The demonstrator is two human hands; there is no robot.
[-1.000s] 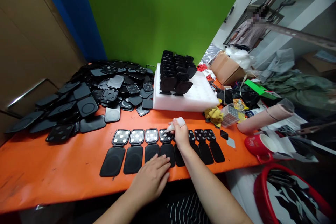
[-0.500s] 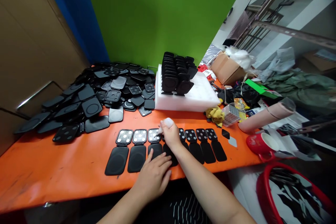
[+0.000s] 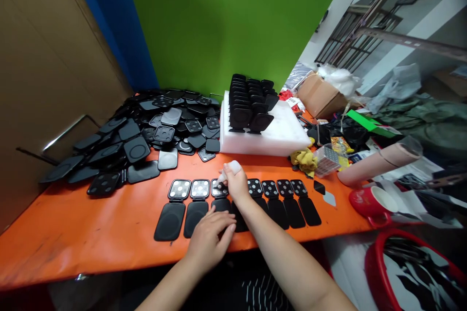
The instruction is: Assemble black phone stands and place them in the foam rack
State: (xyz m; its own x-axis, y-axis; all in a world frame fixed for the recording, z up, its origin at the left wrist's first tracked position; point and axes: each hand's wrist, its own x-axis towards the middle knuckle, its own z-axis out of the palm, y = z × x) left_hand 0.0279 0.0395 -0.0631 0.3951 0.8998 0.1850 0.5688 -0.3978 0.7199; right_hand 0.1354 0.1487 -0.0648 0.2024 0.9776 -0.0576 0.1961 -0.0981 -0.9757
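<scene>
A row of hinged black folding pads lies opened out on the orange tabletop, each with a dotted square part at the far side and a plain black panel (image 3: 169,222) at the near side. My right hand (image 3: 234,185) is closed around a small white squeeze bottle (image 3: 235,166). The bottle's tip points down at the dotted square (image 3: 216,189) third from the left; whether it touches I cannot tell. My left hand (image 3: 210,233) lies with fingers stretched out over the panels just below, holding nothing and covering part of them.
A heap of black pads (image 3: 136,149) fills the left rear of the table (image 3: 109,238). Behind the row, a white foam block (image 3: 255,143) bears upright pads (image 3: 241,116). To the right are a yellow cloth (image 3: 304,161), a clear box (image 3: 326,160) and a red mug (image 3: 368,204).
The bottle and my right hand remain at the third square, with the tip shifted slightly. My left hand has moved slightly left relative to the panels. The whole view has shifted a little.
</scene>
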